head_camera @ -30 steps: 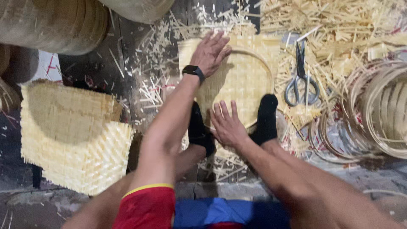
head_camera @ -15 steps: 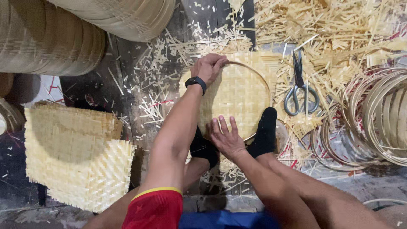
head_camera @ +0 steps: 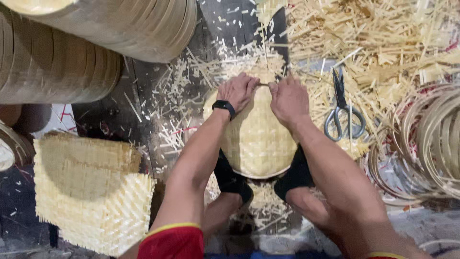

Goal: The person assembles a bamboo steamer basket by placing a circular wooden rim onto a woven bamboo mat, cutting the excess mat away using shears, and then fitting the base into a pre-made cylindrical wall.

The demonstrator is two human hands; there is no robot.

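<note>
Inventory as I read it from the head camera.

Hands, two. My left hand (head_camera: 238, 91) and right hand (head_camera: 287, 98) sit side by side at 12 o'clock on the tray (head_camera: 256, 139), fingers curled shut over its far rim; both grips are closed on that rim. One black watch (head_camera: 224, 106) on the left wrist.

Tray, one: a round woven bamboo piece at frame centre, lying on the floor (head_camera: 158, 100) and pinned at its near edge, 6 o'clock, between two feet in black socks (head_camera: 294, 175).

Scissors (head_camera: 342, 112), one pair, grey handles, at 3 o'clock of the tray, just beside it on the litter, untouched.

Woven mats (head_camera: 91, 192), one stack, square and fringed, at 8 o'clock, well apart from the tray. I cannot count the layers.

Hoops (head_camera: 431, 144), a loose pile of thin bamboo rings at 3 to 4 o'clock, frame edge; too overlapped to count.

Stacked rims (head_camera: 72, 52), two large rolls at 10 to 11 o'clock.

Offcuts (head_camera: 383, 38): countless bamboo slivers, thickest at 1 to 2 o'clock.
</note>
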